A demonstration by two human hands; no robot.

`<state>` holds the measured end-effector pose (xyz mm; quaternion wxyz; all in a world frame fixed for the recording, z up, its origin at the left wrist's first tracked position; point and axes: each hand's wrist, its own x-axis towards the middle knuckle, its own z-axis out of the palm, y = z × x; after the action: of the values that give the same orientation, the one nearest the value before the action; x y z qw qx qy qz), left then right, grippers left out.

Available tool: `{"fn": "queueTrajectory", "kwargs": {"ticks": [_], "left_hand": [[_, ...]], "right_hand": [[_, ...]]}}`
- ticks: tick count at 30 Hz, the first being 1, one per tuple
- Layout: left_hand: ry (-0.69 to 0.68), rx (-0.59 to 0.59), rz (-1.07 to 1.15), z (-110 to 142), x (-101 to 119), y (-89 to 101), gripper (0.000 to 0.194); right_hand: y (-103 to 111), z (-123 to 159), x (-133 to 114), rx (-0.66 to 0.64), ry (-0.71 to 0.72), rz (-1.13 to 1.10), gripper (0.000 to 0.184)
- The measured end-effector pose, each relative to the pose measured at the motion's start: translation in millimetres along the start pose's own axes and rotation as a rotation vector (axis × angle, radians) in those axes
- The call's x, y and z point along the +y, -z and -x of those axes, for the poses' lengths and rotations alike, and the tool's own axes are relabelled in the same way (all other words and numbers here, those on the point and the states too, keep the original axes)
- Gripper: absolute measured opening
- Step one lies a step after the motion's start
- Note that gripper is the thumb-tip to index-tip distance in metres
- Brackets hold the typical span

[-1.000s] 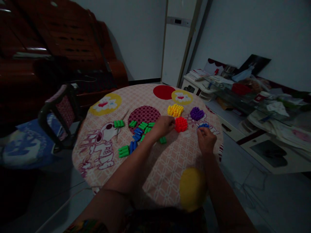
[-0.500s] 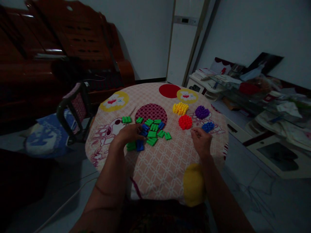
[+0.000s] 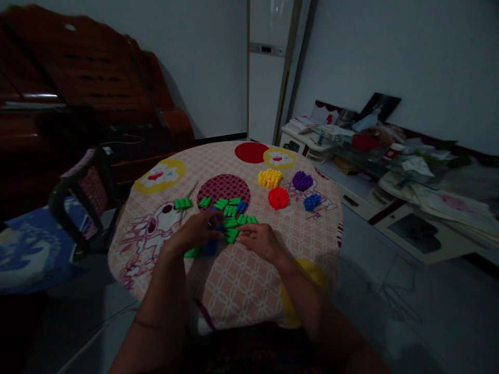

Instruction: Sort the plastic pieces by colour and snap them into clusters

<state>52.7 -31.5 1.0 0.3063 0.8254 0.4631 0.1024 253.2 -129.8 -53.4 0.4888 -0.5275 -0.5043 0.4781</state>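
Green blocks (image 3: pixel 231 236), frame centre: judged light, rigid, best pinched by the sides. Left hand (image 3: pixel 197 229) curled over blue blocks (image 3: pixel 210 248), right hand (image 3: pixel 262 242) loosely bent nearby; grip cannot be told.

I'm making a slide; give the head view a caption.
Left hand and right hand near green blocks on patterned tablecloth.

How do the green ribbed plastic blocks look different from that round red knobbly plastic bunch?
The green ribbed blocks are spread out in pieces; the red knobbly bunch is one round clump. Some green blocks lie right beside the right hand; the red bunch sits away from it. Both rest on the patterned tablecloth.
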Motion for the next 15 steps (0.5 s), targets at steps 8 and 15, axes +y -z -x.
{"fn": "queueTrajectory", "kwargs": {"ticks": [8,15], "left_hand": [[-0.294,0.019,0.339,-43.0,59.4,-32.0,0.032],[-0.372,-0.042,0.643,-79.5,103.7,-81.8,0.022]], "right_hand": [[20.5,-8.4,-4.9,0.055,-0.095,-0.096,0.028],[93.3,11.6,-15.5,0.15,-0.035,-0.062,0.03]]}}
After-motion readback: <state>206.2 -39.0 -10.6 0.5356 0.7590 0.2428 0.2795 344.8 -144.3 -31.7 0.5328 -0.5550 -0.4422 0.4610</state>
